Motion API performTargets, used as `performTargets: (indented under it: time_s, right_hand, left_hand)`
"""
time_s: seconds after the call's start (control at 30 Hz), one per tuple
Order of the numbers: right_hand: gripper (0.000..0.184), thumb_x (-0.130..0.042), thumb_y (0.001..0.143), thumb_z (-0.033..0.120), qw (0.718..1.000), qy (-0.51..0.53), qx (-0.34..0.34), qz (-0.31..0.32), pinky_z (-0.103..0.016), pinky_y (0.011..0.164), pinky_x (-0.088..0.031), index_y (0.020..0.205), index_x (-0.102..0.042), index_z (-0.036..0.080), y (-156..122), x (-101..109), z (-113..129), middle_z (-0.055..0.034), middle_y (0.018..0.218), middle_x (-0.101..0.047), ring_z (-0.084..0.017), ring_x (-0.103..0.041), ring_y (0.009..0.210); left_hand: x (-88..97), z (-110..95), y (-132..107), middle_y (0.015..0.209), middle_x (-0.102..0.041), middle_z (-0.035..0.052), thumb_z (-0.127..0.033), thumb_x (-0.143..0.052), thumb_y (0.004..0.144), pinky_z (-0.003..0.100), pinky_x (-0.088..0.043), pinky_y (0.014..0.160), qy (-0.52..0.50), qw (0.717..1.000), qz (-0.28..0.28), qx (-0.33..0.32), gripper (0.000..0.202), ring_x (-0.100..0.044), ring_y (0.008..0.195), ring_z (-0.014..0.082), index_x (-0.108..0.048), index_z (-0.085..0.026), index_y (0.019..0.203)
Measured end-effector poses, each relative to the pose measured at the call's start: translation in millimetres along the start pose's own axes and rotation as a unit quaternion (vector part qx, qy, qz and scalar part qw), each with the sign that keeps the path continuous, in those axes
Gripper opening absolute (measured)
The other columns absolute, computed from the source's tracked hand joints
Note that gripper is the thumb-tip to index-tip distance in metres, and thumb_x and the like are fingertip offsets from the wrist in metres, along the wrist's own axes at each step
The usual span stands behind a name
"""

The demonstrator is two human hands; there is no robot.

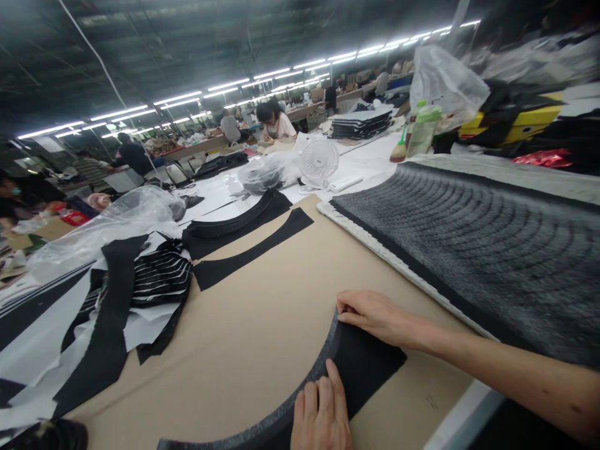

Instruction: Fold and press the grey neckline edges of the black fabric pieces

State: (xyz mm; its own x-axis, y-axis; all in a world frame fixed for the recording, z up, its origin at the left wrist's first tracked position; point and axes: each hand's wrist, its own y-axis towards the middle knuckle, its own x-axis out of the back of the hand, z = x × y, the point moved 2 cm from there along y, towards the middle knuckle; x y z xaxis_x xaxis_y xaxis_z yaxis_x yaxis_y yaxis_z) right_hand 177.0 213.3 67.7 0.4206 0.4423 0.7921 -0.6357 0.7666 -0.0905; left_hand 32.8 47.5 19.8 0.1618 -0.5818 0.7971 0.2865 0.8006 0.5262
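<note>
Pinching curved matte-black piece (365, 359): right hand (374, 314), grip closed | rim (321, 357): mottled grey | left hand (322, 417): grip unclenched, resting atop

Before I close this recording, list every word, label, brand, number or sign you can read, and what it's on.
No text can be read.
Hub mark on the white fan: too small.
Faint marks on the tan board: too blurred.

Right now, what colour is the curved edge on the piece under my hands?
The curved edge is mottled grey, bordering the otherwise black piece; the head view shows it.
</note>
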Motion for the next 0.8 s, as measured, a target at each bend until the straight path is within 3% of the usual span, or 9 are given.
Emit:
performTargets:
  time_s: [0.2,0.37,0.5,0.6,0.8]
  right_hand:
    - [0.005,-0.058,0.084,0.022,1.0,-0.01,-0.017,0.0,-0.024,0.06,-0.031,0.08,-0.058,0.021,0.0,1.2,3.2,0.0016,0.079,-0.063,-0.015,-0.054,0.071]
    - [0.008,-0.06,0.083,0.02,0.999,-0.014,-0.041,-0.004,-0.025,0.058,-0.029,0.078,-0.054,0.02,0.9,2.1,7.0,0.0021,0.074,-0.06,-0.015,-0.053,0.068]
    - [0.016,-0.063,0.082,0.02,0.998,-0.015,-0.055,-0.016,-0.024,0.057,-0.03,0.091,-0.05,0.021,1.9,-0.5,6.1,0.0038,0.07,-0.057,-0.015,-0.053,0.066]
    - [0.022,-0.065,0.081,0.021,0.998,-0.021,-0.047,-0.032,-0.025,0.06,-0.032,0.094,-0.046,0.022,0.8,-1.7,4.4,0.0024,0.078,-0.058,-0.016,-0.054,0.071]
    - [0.014,-0.062,0.086,0.025,0.998,-0.038,-0.006,-0.046,-0.027,0.061,-0.033,0.092,-0.05,0.022,-3.4,-1.1,1.8,0.0009,0.087,-0.059,-0.017,-0.055,0.074]
  left_hand:
    - [-4.1,-0.5,-2.2,0.082,-0.049,0.0045,-0.005,-0.049,0.079,0.028,-0.044,0.065,-0.004,1.0,-0.004,0.004,0.041,-0.048,0.076,0.0167,-0.063,-0.013,0.117]
    - [-5.3,0.5,-1.6,0.082,-0.05,0.0046,-0.005,-0.049,0.078,0.029,-0.044,0.064,0.007,1.0,-0.02,-0.008,0.047,-0.049,0.075,0.0166,-0.059,-0.014,0.123]
    - [-5.0,1.4,-0.4,0.082,-0.051,0.0044,-0.006,-0.05,0.079,0.028,-0.044,0.062,0.016,0.999,-0.033,-0.013,0.048,-0.049,0.074,0.0162,-0.058,-0.017,0.126]
    - [-5.1,0.1,-0.7,0.08,-0.051,0.0042,-0.006,-0.05,0.079,0.028,-0.044,0.061,0.018,0.999,-0.032,-0.009,0.048,-0.049,0.073,0.0163,-0.059,-0.016,0.125]
    - [-7.9,-3.2,-3.8,0.084,-0.052,0.0049,-0.005,-0.052,0.079,0.03,-0.044,0.066,0.007,1.0,-0.03,0.008,0.038,-0.051,0.078,0.0172,-0.064,-0.013,0.115]
